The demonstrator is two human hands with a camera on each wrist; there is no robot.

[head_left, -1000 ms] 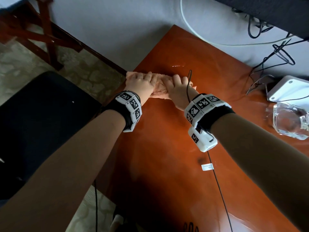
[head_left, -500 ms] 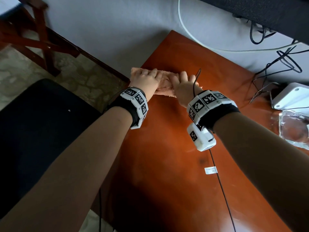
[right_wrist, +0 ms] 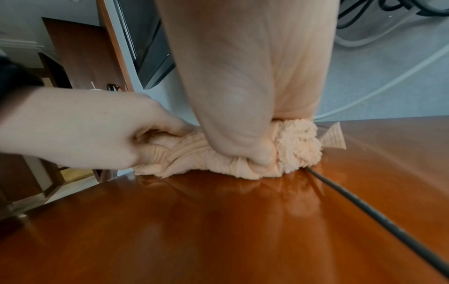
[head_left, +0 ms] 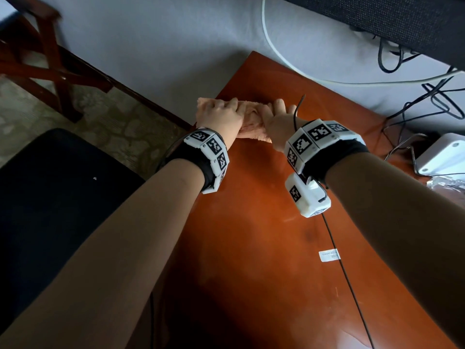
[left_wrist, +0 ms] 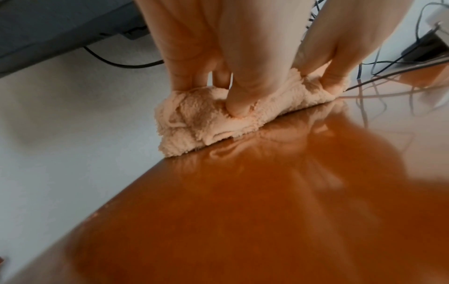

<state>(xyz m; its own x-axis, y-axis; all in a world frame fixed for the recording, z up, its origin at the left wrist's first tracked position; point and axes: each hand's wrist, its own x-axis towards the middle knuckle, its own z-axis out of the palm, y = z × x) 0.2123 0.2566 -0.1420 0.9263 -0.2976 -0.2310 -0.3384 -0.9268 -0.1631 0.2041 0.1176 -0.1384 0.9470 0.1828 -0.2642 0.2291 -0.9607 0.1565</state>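
Observation:
A peach fluffy cloth (head_left: pixel 251 119) (left_wrist: pixel 194 123) (right_wrist: pixel 296 146) lies bunched into a roll near the far left corner of the glossy brown table (head_left: pixel 251 235). My left hand (head_left: pixel 221 114) (left_wrist: pixel 233 92) grips its left part, thumb and fingers pinching into the pile. My right hand (head_left: pixel 278 117) (right_wrist: pixel 257 153) grips its right part, thumb dug into the folds. In the right wrist view the left hand (right_wrist: pixel 97 130) shows beside mine on the cloth. The cloth's left end overhangs the table edge.
A thin black cable (head_left: pixel 347 278) (right_wrist: pixel 388 221) runs across the table to my right wrist. A white device (head_left: pixel 442 154) and a clear plastic item (head_left: pixel 450 185) sit at the right edge. A black chair (head_left: pixel 50 210) stands left, with cables (head_left: pixel 427 96) behind.
Both hands have stayed on the cloth and rolled it slightly farther toward the table's far corner. The clear item on the right has slid mostly out of the head view.

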